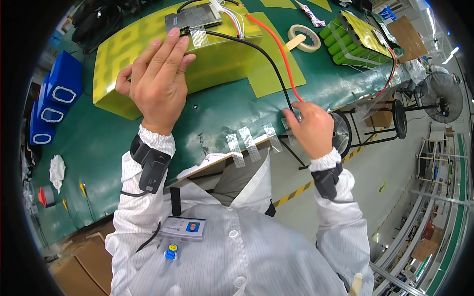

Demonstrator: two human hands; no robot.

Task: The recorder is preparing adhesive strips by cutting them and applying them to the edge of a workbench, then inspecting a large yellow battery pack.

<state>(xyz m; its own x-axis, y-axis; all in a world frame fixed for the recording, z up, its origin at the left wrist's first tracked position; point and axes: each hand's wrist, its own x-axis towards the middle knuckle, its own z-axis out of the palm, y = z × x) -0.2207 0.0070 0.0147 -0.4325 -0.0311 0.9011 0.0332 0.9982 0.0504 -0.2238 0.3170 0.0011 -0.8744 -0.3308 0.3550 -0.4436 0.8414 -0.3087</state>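
Observation:
My left hand (160,86) lies on a large battery pack wrapped in yellow-green sheet (212,74), fingers stretched out. Its fingertips touch the start of a black cable (256,48), beside clear tape (198,32) stuck over a dark flat module (177,20). At the table's front edge, my right hand (314,129) is closed, its thumb and fingers at a strip of clear tape (290,132). The black cable and a red cable (279,43) run from the pack down to this hand, and their ends are hidden there.
More clear tape strips (248,143) hang from the edge of the green table (212,116). A masking tape roll (316,44) and a pack of green cells (345,42) lie to the right. Blue boxes (64,79) stand left. A fan (438,98) stands beyond the table.

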